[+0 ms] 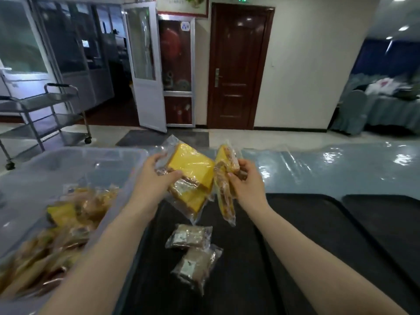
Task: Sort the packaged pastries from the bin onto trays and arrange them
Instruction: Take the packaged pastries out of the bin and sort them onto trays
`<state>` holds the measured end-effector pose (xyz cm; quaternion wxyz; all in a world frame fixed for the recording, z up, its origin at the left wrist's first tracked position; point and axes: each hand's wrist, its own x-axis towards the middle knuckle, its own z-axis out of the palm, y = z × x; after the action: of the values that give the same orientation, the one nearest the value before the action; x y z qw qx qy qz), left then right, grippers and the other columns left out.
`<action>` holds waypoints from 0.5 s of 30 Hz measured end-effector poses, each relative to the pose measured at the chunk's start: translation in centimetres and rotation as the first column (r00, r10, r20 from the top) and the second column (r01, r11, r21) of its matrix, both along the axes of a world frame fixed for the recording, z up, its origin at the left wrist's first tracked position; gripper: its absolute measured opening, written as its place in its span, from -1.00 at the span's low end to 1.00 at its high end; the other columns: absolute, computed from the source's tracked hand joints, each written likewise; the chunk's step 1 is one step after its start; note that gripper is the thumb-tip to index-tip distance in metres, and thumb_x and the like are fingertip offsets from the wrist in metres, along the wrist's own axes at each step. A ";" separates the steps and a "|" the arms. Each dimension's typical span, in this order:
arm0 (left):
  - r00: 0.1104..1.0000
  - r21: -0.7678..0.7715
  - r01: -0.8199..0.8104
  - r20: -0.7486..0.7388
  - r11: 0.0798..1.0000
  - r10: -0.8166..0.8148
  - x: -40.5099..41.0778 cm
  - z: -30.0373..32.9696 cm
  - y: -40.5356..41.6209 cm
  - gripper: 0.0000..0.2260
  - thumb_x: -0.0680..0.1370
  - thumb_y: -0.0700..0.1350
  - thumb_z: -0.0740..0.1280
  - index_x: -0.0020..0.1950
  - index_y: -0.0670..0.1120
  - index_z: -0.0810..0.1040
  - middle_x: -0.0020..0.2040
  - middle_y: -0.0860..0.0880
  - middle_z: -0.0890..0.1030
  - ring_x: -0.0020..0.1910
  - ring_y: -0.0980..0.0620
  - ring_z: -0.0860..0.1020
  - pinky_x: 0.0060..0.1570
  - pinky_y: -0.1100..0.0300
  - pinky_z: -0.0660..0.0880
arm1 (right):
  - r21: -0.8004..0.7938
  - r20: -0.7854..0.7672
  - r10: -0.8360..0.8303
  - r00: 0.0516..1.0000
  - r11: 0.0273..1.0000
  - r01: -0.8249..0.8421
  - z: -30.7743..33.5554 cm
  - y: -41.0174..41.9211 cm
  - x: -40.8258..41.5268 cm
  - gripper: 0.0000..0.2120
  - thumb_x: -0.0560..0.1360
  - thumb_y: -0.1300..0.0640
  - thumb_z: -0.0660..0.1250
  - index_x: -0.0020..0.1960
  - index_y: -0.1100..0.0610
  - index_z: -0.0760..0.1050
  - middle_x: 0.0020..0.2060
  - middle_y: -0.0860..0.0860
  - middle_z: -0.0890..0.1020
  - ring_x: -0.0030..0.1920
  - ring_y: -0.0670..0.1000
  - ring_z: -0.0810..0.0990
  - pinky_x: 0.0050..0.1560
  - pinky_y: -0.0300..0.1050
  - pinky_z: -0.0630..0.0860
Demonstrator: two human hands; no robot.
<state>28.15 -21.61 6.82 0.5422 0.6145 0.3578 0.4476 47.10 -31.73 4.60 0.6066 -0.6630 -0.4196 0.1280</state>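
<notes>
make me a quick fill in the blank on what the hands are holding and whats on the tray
1. The left hand holds a clear-wrapped ____ pastry packet.
2. ____ brown wrapped pastries lie on the black tray.
3. The translucent plastic bin of packets sits to the person's ____.
4. The right hand holds its packet ____ the tray.

Missing words: yellow; two; left; above

The counter (341, 169), covered in a pale blue glossy sheet, is carrying a translucent bin (75, 160) at the left, a black tray (295, 223) at the centre and a second black tray (386, 212) lying just beside it at the right.
</notes>
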 end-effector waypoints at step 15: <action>0.753 -0.588 0.516 -0.035 0.623 -0.657 25.2 -15.0 -15.8 -0.46 0.53 -0.18 0.33 0.47 0.02 0.23 0.24 -0.05 0.52 0.12 -0.04 0.57 0.09 0.00 0.54 | -0.495 0.501 -0.206 0.841 0.729 0.474 -14.3 -18.9 19.4 -0.47 0.54 0.15 0.27 0.43 -0.15 0.20 0.31 -0.07 0.48 0.28 0.01 0.47 0.22 0.00 0.48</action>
<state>53.31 -37.46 -8.14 0.7609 0.5676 0.3114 0.0431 66.49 -50.66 -9.66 0.2749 -0.8983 -0.3428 -0.0048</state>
